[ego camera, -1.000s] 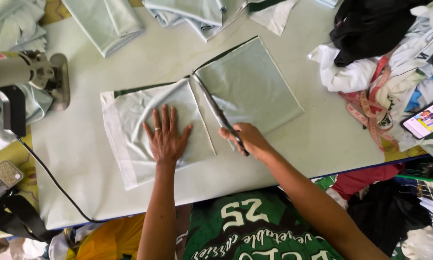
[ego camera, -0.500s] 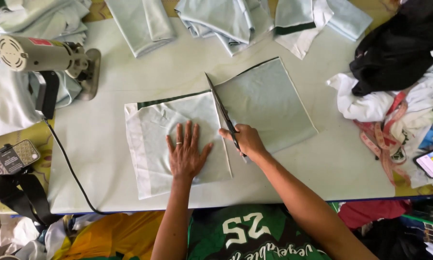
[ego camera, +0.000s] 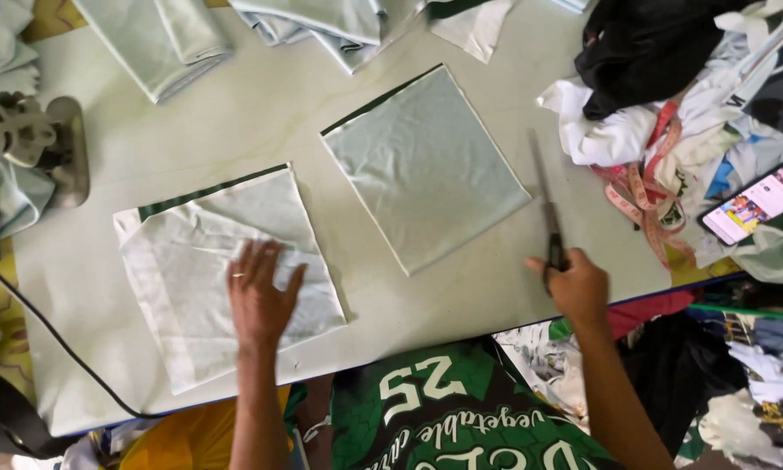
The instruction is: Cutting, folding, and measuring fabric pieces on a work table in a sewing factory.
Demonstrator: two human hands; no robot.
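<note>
My left hand (ego camera: pixel 259 296) lies flat, fingers spread, on a pale green fabric piece with white paper under it (ego camera: pixel 222 261) at the left of the table. A second pale green square piece (ego camera: pixel 422 165) lies apart from it in the middle of the table. My right hand (ego camera: pixel 574 283) is closed on the handles of long scissors (ego camera: pixel 548 209), which rest on the table to the right of the square piece, blades pointing away from me.
A cutting machine (ego camera: pixel 35 139) with a black cable (ego camera: pixel 52 348) stands at the left edge. Folded pale fabric (ego camera: pixel 174 35) lies at the back. A heap of clothes with a measuring tape (ego camera: pixel 644 191) and a phone (ego camera: pixel 757 204) sits at the right.
The two fabric pieces, joined before, now lie apart. My right hand has carried the scissors to the right, off the cloth. My left hand has slid the left piece leftward.
</note>
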